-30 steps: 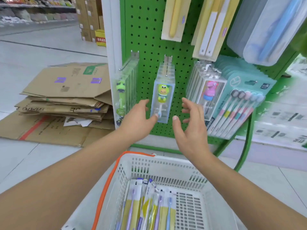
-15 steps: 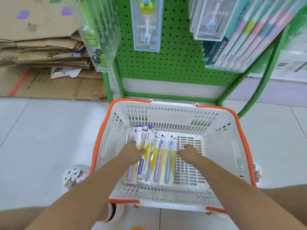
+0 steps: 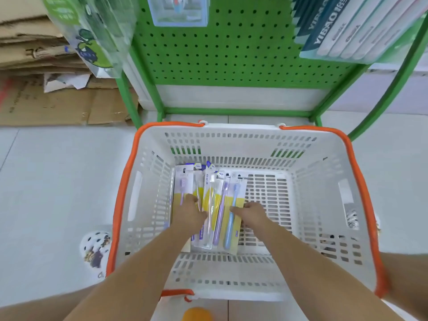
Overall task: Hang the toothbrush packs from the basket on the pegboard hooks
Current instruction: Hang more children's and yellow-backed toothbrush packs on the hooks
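Both hands are down inside the basket (image 3: 243, 133), resting on the loose pile of toothbrush packs (image 3: 209, 205), but the fingers are turned away from the camera, so it cannot be told whether either hand has closed on a pack or only lies on top.

A second ago both hands were raised, open, at the green pegboard (image 3: 231, 54), beside the packs hanging there. Half a second ago they had dropped into the basket. Now they sit slightly deeper among the packs. This suggests one hanging is done and the next pick-up is starting.

The white basket with orange rim stands on the floor directly below the pegboard stand. The packs lie flat along its left half, overlapping, their hang-holes pointing toward the board.

Both forearms reach forward and down from the bottom of the view, roughly parallel. The left hand (image 3: 188, 214) lies knuckles-up over the left packs. The right hand (image 3: 251, 213) lies at the right edge of the pile, its thumb (image 3: 234, 209) touching the pack with the blue brush (image 3: 231, 218).
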